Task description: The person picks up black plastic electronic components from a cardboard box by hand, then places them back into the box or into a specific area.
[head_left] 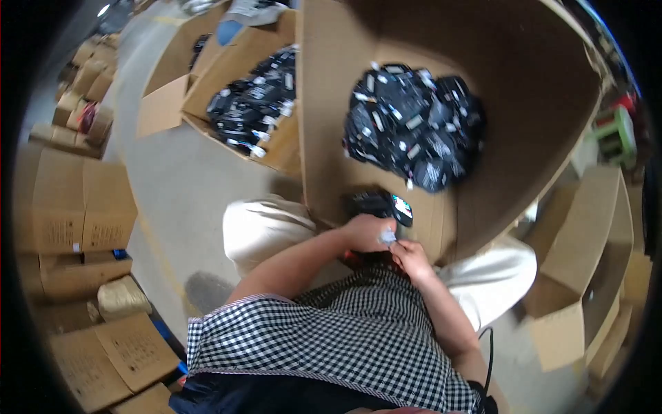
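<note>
Close to my body, just inside the near edge of a big cardboard box, is a black device with a small lit screen. My left hand is closed at its near side and seems to grip it; the fingertips are hidden. A small whitish piece, blurred, shows between my two hands. My right hand pinches at that piece, thumb and fingers together. Deeper in the box lies a pile of black devices with white tags or connectors.
Left of the big box, a smaller open carton holds more black devices. Cardboard boxes are stacked along the left. Another open carton stands at my right, near a green stool. Beside my right arm hangs a black cable.
</note>
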The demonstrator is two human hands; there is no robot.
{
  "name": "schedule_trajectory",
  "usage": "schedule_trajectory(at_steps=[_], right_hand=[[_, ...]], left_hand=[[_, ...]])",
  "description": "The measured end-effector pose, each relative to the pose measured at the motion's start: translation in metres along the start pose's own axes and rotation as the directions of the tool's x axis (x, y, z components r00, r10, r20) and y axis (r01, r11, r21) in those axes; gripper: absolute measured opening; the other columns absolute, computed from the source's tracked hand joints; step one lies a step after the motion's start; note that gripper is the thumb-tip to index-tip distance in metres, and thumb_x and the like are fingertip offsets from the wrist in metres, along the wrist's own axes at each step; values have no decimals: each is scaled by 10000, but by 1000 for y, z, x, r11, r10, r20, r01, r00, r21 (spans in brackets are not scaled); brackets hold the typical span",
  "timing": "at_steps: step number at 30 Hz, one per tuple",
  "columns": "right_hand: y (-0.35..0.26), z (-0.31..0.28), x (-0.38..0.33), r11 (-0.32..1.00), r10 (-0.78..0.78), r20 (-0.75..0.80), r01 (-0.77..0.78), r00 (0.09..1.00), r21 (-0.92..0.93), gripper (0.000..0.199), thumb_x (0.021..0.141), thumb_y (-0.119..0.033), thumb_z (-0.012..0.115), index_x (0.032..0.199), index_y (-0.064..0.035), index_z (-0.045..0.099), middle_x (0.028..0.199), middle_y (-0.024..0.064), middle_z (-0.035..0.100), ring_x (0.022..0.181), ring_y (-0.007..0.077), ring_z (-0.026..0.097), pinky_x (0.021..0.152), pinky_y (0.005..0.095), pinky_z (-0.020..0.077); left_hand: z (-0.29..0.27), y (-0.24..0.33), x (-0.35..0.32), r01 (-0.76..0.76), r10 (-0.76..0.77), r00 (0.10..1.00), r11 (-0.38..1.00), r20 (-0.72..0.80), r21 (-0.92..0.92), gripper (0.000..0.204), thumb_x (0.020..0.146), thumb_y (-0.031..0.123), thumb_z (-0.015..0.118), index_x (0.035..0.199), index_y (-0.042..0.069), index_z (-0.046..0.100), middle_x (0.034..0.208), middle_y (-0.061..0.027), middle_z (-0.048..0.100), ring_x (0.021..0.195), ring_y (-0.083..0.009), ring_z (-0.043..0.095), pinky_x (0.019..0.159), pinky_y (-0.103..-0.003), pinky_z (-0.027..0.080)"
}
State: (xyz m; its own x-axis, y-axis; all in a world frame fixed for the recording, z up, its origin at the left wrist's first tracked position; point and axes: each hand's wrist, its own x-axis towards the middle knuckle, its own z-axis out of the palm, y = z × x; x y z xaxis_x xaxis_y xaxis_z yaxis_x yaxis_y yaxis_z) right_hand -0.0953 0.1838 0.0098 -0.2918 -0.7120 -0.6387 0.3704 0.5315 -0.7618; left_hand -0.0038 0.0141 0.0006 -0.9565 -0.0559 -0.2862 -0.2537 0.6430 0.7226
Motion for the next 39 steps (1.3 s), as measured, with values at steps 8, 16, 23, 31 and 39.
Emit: schedule_trajectory(at_steps=[8, 16, 23, 31, 39], right_hand=[[9, -7, 11, 964, -39, 45, 50, 998, -260, 270, 874, -250, 557, 773, -13, 638, 587, 37, 557, 539, 146, 517, 538, 309, 412], [-30, -56, -16, 954, -110, -254, 174, 961, 245, 250, 934, -216, 530, 709, -110, 550, 557, -62, 462, 409, 20, 334, 377, 189, 209], [-18, -45, 0, 968, -149, -163, 177, 975, 175, 280, 922, -188, 527, 648, -135, 543, 528, -63, 474, 411, 29, 340, 395, 207, 230], [-17, -37, 6, 983, -169, -222, 180, 960, 27, 274, 912, -183, 545, 656, -87, 568, 579, -39, 504, 550, 56, 408, 524, 230, 310], [-44, -66, 31, 935, -262, -301, 165, 917, -314, 332, 920, -277, 515, 708, -39, 607, 615, 38, 559, 613, 121, 503, 604, 296, 412]], left_hand=[[-24, 18, 1, 20, -46, 986, 987, 162, 158, 379, 747, 353, 712, 991, 110, 554, 842, -171, 646, 830, -370, 624, 688, -437, 477], [-150, 81, -90, -336, -97, 601, 870, -793, -361, 309, 772, 114, 717, 1007, 66, 523, 791, -59, 625, 723, -128, 615, 618, -256, 508], [-327, 104, -143, -361, -52, 351, 914, -935, -187, 310, 807, 121, 695, 1050, 62, 512, 755, -48, 608, 508, -66, 499, 418, -182, 368], [-379, -49, -64, 418, -153, 555, 901, -818, 115, 643, 683, 312, 788, 1227, 114, 508, 1203, -101, 596, 1167, -315, 526, 983, -406, 387], [-269, 15, -54, 165, 27, 573, 975, -819, 148, 479, 781, 184, 715, 1203, 32, 549, 1288, -165, 509, 1235, -306, 459, 1035, -371, 358]])
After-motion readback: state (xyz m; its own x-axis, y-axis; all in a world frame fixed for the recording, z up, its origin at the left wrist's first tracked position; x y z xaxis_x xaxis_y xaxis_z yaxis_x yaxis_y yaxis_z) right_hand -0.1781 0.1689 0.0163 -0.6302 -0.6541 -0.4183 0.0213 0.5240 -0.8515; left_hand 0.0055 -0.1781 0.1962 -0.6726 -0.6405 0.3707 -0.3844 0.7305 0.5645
